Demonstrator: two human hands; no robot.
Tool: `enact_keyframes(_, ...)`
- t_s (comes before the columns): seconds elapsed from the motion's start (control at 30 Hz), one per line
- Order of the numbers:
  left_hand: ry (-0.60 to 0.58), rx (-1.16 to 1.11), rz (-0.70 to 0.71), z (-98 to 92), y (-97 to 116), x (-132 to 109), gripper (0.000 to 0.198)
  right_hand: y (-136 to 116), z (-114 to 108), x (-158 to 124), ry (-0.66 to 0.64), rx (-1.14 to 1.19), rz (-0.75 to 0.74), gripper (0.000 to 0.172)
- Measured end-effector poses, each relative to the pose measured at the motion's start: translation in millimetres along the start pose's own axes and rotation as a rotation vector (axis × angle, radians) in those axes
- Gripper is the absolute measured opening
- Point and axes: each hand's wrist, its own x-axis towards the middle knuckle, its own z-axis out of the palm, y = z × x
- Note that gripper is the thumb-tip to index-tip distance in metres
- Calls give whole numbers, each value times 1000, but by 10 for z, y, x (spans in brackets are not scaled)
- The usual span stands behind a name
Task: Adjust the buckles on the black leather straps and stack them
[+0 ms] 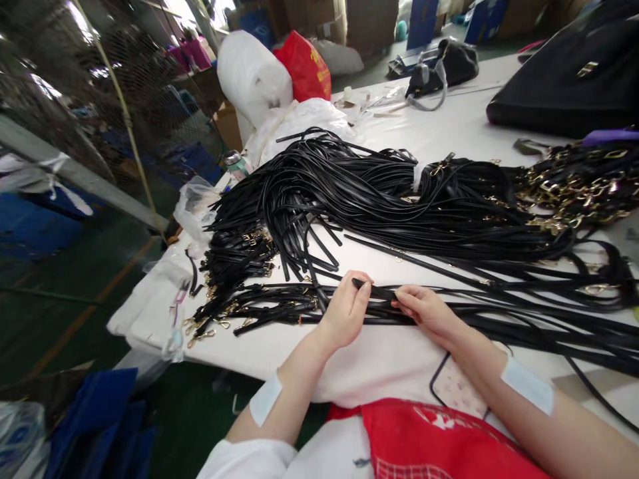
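Observation:
A large heap of thin black straps (379,193) with gold clasps lies across the white table (449,126). My left hand (345,311) is closed in a pinch on one black strap (380,293) near the table's front edge. My right hand (428,311) is closed on the same strap just to the right. More straps run flat under and beside both hands. A bundle of strap ends with gold hooks (234,266) lies to the left of my left hand.
A black handbag (574,80) sits at the back right, a smaller black bag (444,66) behind it. White plastic bags (254,73) and a red bag (305,66) stand at the table's far left end. Gold chain hardware (574,193) piles at right. Red cloth (439,446) covers my lap.

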Motion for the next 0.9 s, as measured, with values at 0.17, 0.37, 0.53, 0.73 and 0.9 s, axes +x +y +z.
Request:
enact_keyframes(0.17, -281, 238, 56, 192, -7, 22, 29, -3, -22, -21, -39, -100, -54, 40)
enact_keyframes(0.37, -272, 355, 63, 401, 68, 32, 25, -286, 8, -239, -4, -443, -352, 45)
enact_keyframes(0.53, -307, 444, 99, 508, 173, 122, 25, -379, 115, -512, 201, -754, -676, 35)
enact_keyframes(0.73, -320, 417, 112, 460, 164, 199, 24, -321, -121, -582, 611, -278, -457, 56)
enact_keyframes(0.9, -383, 398, 157, 465, 72, 159, 16, -228, -272, -540, 561, -272, -314, 53)
